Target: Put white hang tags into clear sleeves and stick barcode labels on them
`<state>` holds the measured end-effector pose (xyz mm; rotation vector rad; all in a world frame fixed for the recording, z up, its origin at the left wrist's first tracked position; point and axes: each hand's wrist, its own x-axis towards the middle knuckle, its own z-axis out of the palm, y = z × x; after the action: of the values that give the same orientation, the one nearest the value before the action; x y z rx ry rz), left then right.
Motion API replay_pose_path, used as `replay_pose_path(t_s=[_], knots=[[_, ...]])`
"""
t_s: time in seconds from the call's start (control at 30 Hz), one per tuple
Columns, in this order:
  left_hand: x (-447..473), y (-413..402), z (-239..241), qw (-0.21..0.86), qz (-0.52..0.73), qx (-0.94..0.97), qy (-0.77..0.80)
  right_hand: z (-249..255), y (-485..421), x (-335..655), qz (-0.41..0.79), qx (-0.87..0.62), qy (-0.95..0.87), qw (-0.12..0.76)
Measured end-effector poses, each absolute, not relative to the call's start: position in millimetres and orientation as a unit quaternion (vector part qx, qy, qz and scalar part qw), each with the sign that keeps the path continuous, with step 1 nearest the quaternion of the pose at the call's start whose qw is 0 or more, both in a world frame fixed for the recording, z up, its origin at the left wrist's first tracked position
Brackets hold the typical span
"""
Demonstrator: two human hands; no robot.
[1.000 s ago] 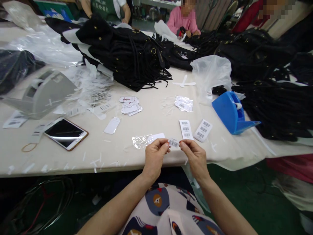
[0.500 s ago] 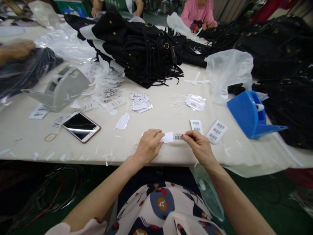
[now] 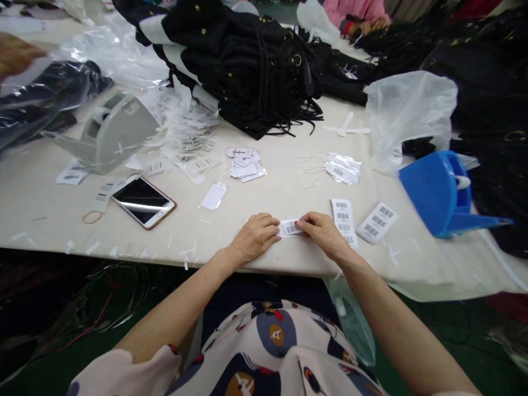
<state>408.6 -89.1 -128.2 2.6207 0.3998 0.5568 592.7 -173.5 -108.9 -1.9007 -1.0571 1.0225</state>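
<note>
Right hand shifted inward near table edge.

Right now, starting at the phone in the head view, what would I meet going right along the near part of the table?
phone → white tag → left hand → barcode label → right hand → barcode strip → barcode card → blue tape dispenser

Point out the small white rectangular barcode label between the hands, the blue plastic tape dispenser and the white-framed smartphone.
Small white rectangular barcode label (image 3: 291, 227): head view, on its printed bars.
Blue plastic tape dispenser (image 3: 429, 190): head view, on its side wall.
White-framed smartphone (image 3: 142, 199): head view, on its dark screen.
</note>
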Motion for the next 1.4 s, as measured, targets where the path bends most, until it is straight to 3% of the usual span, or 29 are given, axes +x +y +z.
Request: replay_pose_path(t_s=[0.9, 1.1, 1.27, 1.4], knots=[[407.0, -91.8, -132.8, 0.143, 0.186, 0.963, 0.134, -96.0, -165.7, 573.0, 0.265, -0.827, -0.45, 0.207], [408.4, -92.4, -129.2, 0.13, 0.166, 0.968, 0.134, -103.1, -169.9, 567.6, 0.124, -0.833, -0.516, 0.154], [409.1, -92.3, -129.8, 0.134, 0.161, 0.969, 0.135, -108.2, -179.7, 568.7, 0.053, -0.844, -0.501, 0.181], [408.9, -92.1, -129.9, 0.141, 0.16, 0.968, 0.135, -112.8, -200.1, 556.9, 0.008, -0.73, -0.659, 0.182]])
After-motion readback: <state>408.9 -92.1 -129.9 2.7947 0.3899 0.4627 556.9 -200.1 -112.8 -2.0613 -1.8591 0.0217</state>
